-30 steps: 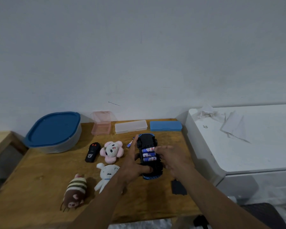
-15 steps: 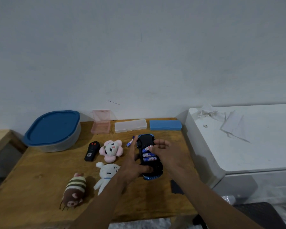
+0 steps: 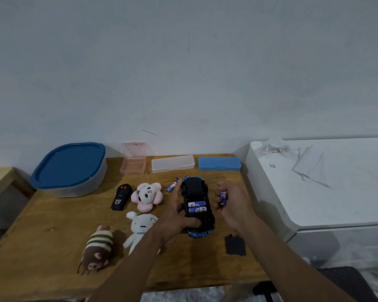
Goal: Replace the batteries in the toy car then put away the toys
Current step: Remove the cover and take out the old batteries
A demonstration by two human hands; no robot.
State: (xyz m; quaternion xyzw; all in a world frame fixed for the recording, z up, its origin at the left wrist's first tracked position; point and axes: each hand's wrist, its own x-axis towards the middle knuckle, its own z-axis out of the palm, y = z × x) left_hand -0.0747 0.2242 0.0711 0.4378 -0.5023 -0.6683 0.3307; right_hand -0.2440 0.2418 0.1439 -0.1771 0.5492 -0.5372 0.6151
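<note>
The left hand [image 3: 175, 221] is gripping the upturned toy car [image 3: 198, 223] on the surface [image 3: 52, 225]. Beside it, the right hand [image 3: 229, 203] is pinching one battery [image 3: 223, 198]. Two batteries [image 3: 196, 207] are sitting inside, and the soft toys [image 3: 146, 194] are waiting.

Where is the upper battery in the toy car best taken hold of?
From above, on its far side, probably. The upper battery lies crosswise in the toy car, the other battery tight against its near side; the slot beyond it looks empty, so a fingertip could hook in there.
</note>
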